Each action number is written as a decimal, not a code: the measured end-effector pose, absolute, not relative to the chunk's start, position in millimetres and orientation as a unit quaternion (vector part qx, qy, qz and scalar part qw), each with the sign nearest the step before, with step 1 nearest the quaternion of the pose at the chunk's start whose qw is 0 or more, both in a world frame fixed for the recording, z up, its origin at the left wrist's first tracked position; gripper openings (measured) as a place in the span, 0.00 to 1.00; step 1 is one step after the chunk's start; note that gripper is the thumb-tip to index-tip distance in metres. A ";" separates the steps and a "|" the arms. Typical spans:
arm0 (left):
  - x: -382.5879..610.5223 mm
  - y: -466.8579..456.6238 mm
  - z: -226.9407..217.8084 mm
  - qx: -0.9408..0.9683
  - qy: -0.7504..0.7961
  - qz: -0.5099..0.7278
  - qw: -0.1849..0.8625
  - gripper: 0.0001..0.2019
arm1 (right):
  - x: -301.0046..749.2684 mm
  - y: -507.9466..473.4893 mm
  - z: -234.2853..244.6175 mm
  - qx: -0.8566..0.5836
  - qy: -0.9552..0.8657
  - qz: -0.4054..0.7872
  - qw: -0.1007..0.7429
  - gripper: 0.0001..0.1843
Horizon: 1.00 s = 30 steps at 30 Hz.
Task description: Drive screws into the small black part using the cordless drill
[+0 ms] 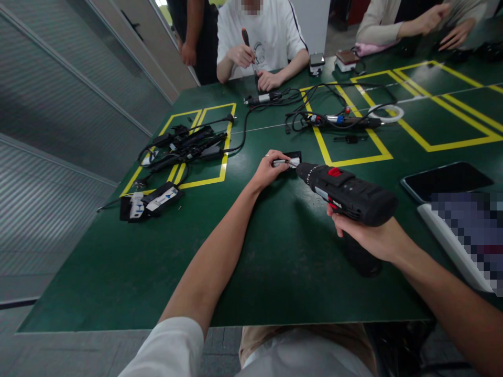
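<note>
My right hand [363, 233] is wrapped round the grip of a black cordless drill [346, 192] with a red switch, its nose pointing left. My left hand [269, 168] pinches a small black and silver part [288, 159] on the green table [275, 251], right at the drill's tip. The bit meets the part where my fingers hold it.
A pile of black tools and cables [184, 146] lies at the left in yellow-marked boxes, with a black and white part [151, 201] nearer. More cabled tools [338, 120] lie at the back. A dark phone [446, 180] rests at the right. Other people sit across the table.
</note>
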State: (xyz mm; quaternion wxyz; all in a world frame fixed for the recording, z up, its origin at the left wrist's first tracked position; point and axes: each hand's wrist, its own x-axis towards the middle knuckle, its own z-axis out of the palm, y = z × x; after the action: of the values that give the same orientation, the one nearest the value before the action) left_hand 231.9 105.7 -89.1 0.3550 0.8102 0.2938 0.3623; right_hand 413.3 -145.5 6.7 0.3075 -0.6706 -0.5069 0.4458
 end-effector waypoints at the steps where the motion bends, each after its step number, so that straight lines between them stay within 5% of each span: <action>1: 232.0 105.1 -88.6 0.810 0.294 0.362 0.355 0.08 | 413.2 -145.4 7.0 -0.671 -0.506 0.445 0.309 0.05; 30: 232.7 109.2 -92.8 0.810 0.285 0.368 0.357 0.09 | 417.0 -145.6 2.6 -0.643 -0.529 0.452 0.321 0.05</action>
State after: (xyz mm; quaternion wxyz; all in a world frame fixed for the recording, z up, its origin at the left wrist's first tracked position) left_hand 232.7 109.2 -92.8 0.3575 0.8097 0.2851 0.3678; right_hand 417.0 -145.6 2.6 0.3211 -0.6430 -0.5287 0.4516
